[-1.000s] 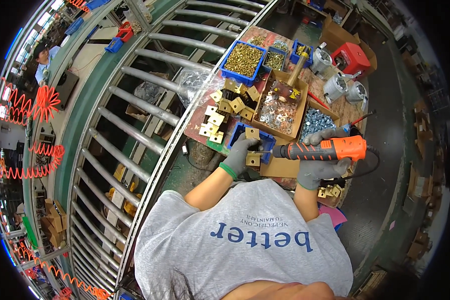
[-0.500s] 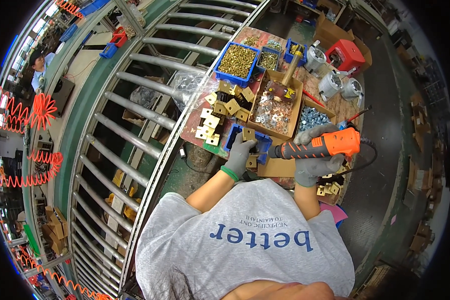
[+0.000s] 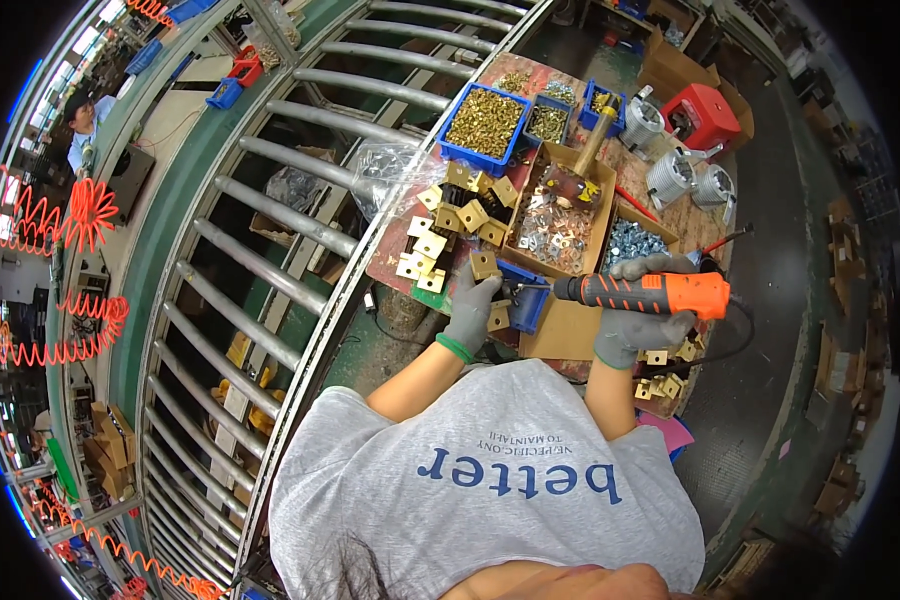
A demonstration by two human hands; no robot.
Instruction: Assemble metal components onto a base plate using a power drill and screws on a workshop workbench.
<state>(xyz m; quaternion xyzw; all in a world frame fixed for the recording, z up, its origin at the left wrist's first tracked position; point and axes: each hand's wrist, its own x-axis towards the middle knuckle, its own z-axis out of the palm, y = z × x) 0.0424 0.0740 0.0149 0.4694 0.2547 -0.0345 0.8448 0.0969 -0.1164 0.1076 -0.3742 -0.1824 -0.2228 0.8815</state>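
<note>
My gloved left hand (image 3: 469, 312) is closed around a black part with gold-coloured square plates (image 3: 484, 264), just in front of a blue bin (image 3: 527, 308). In my gloved right hand (image 3: 625, 336) lies an orange and black power screwdriver (image 3: 703, 294), held level with its nose toward the left. Its thin bit (image 3: 530, 287) reaches toward the held part. I cannot make out whether the tip touches it. Above my left hand, several similar gold-plated parts (image 3: 429, 245) lie on the bench.
A blue bin of brass-coloured fasteners (image 3: 482, 118), a carton of metal pieces (image 3: 513, 240) and a hammer (image 3: 582, 172) occupy the bench. Grey metal cylinders (image 3: 668, 172) and a red box (image 3: 703, 118) stand farther back. A roller conveyor (image 3: 285, 280) runs along the left. The screwdriver's cable (image 3: 748, 325) hangs at right.
My left hand has shifted slightly left with the part. The screwdriver has moved a little right and up, widening the gap between its nose and my left hand; its bit now shows.
</note>
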